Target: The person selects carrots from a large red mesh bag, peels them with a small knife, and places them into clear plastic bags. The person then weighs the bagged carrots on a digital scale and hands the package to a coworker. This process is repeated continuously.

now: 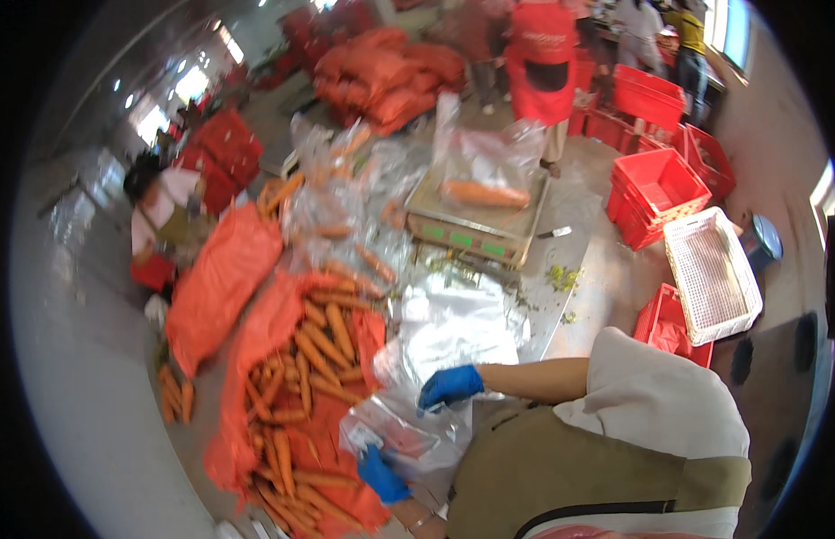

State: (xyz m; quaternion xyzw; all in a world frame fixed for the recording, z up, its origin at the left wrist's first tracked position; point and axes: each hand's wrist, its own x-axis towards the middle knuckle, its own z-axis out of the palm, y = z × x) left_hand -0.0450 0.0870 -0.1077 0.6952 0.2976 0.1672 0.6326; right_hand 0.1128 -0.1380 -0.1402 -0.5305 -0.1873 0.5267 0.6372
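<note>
A clear plastic bag is held between my two blue-gloved hands in front of my apron. My left hand grips its lower left part, beside a small white label. At the bag's upper side, my right hand has its fingers closed on the plastic. Left of the bag, loose carrots lie in an opened red mesh sack. A stack of flat clear bags lies just beyond my right hand. Farther off, a filled plastic bag with carrots rests on a weighing scale.
A knife lies right of the scale. Another full red sack and bagged carrots are to the left. Red crates and a white basket stand at the right. One person crouches at the left; others stand at the back.
</note>
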